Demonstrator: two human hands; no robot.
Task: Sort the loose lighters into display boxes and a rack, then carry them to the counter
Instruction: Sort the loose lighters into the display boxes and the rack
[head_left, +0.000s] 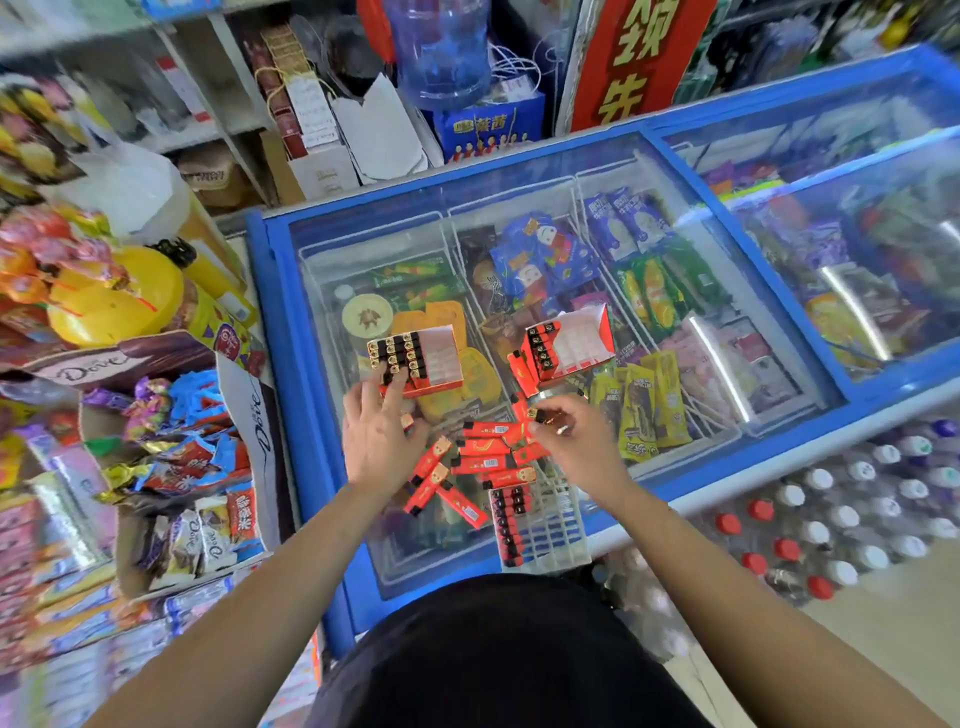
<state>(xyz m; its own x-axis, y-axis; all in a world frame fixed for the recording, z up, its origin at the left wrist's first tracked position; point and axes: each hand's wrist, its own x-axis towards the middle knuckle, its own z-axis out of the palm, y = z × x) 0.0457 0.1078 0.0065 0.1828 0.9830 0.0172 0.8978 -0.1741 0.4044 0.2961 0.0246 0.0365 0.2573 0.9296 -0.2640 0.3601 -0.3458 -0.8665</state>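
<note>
Several loose red lighters (480, 457) lie scattered on the freezer's glass lid (363, 244). A left display box (423, 361), about half filled with upright lighters, stands on the glass. My left hand (376, 431) reaches to its near edge, fingers extended onto the lighters there. A right display box (569, 345) holds a few lighters at its left end. Just below it, my right hand (576, 436) pinches one lighter (537, 414) by its black top. A clear plastic rack (540, 525) sits at the near edge with one row of lighters on its left side.
The blue-framed chest freezer (275, 291) full of ice creams spans the middle. Dove chocolate and candy boxes (176, 467) crowd the left. Capped bottles (841, 519) stand to the right on the floor. Shelves and a water jug (441, 47) are behind.
</note>
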